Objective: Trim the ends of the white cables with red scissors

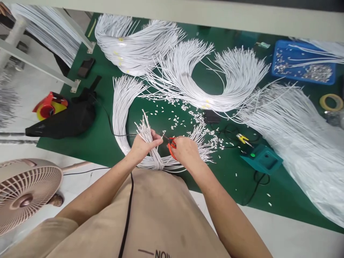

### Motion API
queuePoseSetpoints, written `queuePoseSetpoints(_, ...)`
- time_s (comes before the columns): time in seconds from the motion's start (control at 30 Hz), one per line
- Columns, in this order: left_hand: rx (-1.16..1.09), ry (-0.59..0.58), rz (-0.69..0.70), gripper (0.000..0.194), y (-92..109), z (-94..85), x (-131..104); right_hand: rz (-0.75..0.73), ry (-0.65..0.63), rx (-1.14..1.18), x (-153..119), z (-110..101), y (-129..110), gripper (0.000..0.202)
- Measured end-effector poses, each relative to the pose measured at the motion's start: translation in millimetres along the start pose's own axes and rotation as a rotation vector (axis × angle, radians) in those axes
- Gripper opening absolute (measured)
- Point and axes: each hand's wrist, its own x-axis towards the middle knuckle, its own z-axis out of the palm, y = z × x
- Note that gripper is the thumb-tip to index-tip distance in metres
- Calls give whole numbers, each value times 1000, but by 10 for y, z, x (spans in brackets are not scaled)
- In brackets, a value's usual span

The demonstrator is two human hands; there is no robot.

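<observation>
My left hand is closed around a bunch of white wires, whose ends stick up above the fingers. One wire end points out past its thumb toward the right. My right hand grips red-handled pliers or cutters, with the dark jaws close to that wire end; whether they touch it I cannot tell. Below both hands, a curved bundle of white wires lies along the table's near edge. Small white and metallic pieces are scattered beyond the hands.
Large white wire bundles cover the green table. At right are a blue tray of small metal parts, yellow-handled pliers, a teal device and a tape roll. Leftward are a red tape dispenser, black bag and fan.
</observation>
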Motion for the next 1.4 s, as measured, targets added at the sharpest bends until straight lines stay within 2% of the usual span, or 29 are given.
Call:
queuePoseSetpoints(0.4, -108, -85, -41, 36, 33, 106, 6, -4, 51, 19, -38, 69, 73, 30)
queuePoseSetpoints(0.7, -148, -236, -98, 33, 47, 73, 50, -66, 68, 75, -33, 83, 204, 29)
queuePoseSetpoints(0.77, -152, -249, -106, 33, 47, 64, 60, -69, 46, 169, -28, 90, 235, 29)
queuePoseSetpoints(0.83, -149, -249, -109, 33, 44, 58, 64, -54, 28, 364, -19, 94, 250, 27)
queuePoseSetpoints(1.0, -136, -268, -97, 31, 34, 60, 51, 34, 43, 1175, 22, 54, 159, 24)
queuePoseSetpoints(1.07, -127, -278, -87, 30, 29, 63, 44, 41, 68, 1346, 35, 27, 110, 20)
queuePoseSetpoints(1.27, -75, -255, -62, 31, 24, 88, 28, 43, 107, 1397, 40, 65, 66, 13)
queuePoseSetpoints(1.4, 73, -157, -54, 34, 56, 151, 13, 164, 229, 1302, 18, 139, -30, 14)
